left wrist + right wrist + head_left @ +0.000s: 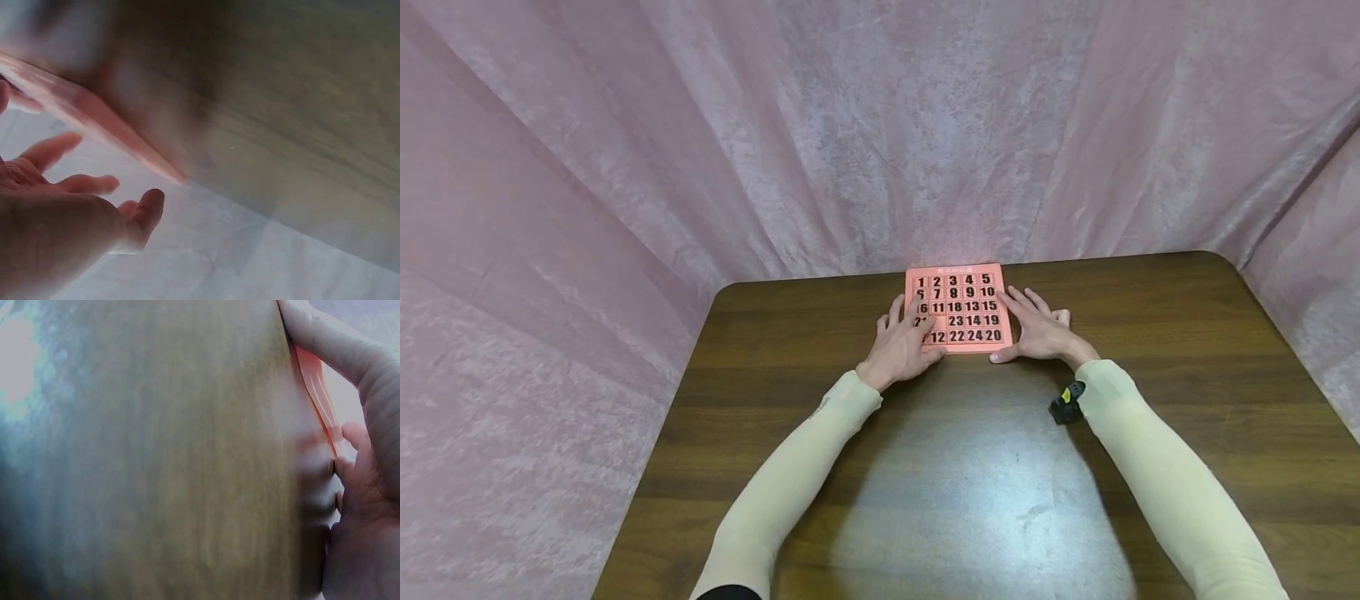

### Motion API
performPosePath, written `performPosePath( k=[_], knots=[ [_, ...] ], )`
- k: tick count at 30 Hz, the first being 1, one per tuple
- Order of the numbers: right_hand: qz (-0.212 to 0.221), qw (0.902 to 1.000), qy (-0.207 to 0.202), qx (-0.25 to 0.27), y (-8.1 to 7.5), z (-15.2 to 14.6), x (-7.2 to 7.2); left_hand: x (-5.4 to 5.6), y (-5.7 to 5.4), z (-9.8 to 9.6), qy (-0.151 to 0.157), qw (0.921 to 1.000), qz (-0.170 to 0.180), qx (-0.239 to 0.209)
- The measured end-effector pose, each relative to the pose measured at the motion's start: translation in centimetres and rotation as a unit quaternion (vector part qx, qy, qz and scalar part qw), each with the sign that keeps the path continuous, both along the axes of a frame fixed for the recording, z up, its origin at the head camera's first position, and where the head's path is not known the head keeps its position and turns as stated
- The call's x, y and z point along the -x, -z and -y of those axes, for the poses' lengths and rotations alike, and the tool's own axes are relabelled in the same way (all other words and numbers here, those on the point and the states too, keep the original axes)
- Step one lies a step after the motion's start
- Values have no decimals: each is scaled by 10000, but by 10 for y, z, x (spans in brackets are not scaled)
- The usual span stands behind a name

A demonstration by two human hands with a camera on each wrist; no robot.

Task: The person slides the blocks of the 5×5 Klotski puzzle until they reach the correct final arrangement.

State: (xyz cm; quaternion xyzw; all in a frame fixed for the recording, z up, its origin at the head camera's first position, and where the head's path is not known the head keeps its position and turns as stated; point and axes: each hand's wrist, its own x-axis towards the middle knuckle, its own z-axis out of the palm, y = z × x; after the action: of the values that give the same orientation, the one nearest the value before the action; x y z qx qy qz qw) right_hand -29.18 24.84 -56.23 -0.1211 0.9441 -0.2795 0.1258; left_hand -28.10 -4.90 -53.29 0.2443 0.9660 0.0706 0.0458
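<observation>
A pink sliding number puzzle (955,348) lies flat at the table's far edge, its black-numbered tiles set in rows. The top row reads 1 to 5; a tile-sized gap shows in the fourth row, left of 23. Over the board's lower left is my left hand (898,346), fingers spread, one fingertip beside that gap. It covers part of the leftmost tiles. My right hand (1041,332) rests at the right side, its thumb by the near right corner and a fingertip at the right edge. Both wrist views show the pink frame (119,128) edge-on beside loosely bent fingers.
The brown wooden table (775,400) reflects a bright patch of light in front of the puzzle. Pink velvety curtains (925,125) hang right behind its far edge and at the sides. A small black device (1066,404) sits at the right wrist.
</observation>
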Motion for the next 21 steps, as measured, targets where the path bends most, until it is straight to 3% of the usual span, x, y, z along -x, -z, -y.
performPosePath(
  k=[6, 11, 16, 21],
  knots=[
    [-25, 10000, 10, -46, -1, 0, -1, 17, 4, -5, -230, 9988, 412, -86],
    [-42, 10000, -6, -52, -1, 2, 0, 25, 6, -7, -363, 9973, 636, 46],
    [-32, 10000, 0, -35, 0, 1, 1, 27, 5, -9, -363, 9968, 707, 121],
    [-52, 10000, 39, -23, 4, -2, 3, 19, 5, -10, -225, 9985, 481, 96]
  ],
)
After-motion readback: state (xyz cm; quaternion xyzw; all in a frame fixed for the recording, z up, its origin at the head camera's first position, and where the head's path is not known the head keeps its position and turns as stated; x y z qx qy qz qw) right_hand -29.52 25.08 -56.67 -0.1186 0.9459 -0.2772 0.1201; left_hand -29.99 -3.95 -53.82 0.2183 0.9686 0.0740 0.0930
